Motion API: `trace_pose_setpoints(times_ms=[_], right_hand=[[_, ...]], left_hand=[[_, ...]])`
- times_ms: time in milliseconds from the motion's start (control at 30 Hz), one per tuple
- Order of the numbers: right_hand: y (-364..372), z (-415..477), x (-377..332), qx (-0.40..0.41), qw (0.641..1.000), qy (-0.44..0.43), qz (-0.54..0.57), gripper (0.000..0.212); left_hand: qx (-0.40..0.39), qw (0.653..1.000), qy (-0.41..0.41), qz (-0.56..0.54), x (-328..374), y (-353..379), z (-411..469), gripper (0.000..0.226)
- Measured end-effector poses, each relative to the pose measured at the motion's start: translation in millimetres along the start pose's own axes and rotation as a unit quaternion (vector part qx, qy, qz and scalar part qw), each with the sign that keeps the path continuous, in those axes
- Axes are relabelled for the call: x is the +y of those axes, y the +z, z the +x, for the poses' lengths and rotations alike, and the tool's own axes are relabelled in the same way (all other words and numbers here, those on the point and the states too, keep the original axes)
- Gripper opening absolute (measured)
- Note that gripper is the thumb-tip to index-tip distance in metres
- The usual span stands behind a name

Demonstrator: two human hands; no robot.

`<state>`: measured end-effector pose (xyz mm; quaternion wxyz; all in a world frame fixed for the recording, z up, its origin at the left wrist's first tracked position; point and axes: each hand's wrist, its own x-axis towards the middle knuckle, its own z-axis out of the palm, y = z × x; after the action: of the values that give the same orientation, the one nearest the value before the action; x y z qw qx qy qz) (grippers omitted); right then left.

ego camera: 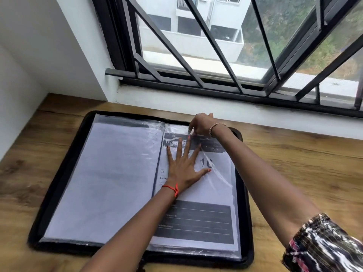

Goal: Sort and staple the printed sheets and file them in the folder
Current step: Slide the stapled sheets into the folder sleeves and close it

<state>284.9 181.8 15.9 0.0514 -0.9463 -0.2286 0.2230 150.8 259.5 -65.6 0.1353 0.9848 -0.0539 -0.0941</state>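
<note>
A black zip-edged display folder lies open and flat on the wooden table, close under a barred window. Its left-hand page is a clear plastic sleeve over plain white paper. Its right-hand page holds a printed sheet with a dark header band at the top, a large "10" in the middle, and a dark block of ruled lines near the bottom; small print reading "2B" and "Living" shows at the sheet's left margin.

The left hand lies palm down on the upper half of the printed sheet, fingers spread wide apart and flat, gripping nothing; the fingertips reach the dark header band. An orange thread bracelet circles that wrist.

The right hand is at the top edge of the right-hand page, its fingers pinched together on the upper edge of the transparent pocket. The pocket film is creased and lifted in a curve beside the left thumb. A beaded bracelet sits on the right wrist, and a patterned sleeve covers the upper arm at the lower right.
</note>
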Motion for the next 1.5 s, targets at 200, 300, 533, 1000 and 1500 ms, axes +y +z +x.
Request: trace_pose_setpoints(times_ms=[200,300,533,1000,1500], right_hand=[[-2,-12,-8,-0.031,0.999,0.038,-0.023,0.03],[3,-16,-11,-0.006,0.998,0.066,-0.021,0.035],[5,-24,-10,-0.001,0.994,0.101,-0.039,0.031],[160,-106,-127,0.11,0.991,0.041,0.059,0.054],[190,-194,-34,0.19,0.947,0.236,0.108,0.087]], left_hand=[[-0.011,1.0,0.009,-0.028,-1,-1,0,0.095],[-0.02,0.997,0.012,-0.077,-3,-11,-3,0.082],[0.049,0.995,-0.017,-0.084,-28,-27,-35,0.067],[0.145,0.969,-0.026,-0.197,-65,-3,-114,0.068],[0.127,0.991,-0.02,-0.048,-75,6,-127,0.061]])
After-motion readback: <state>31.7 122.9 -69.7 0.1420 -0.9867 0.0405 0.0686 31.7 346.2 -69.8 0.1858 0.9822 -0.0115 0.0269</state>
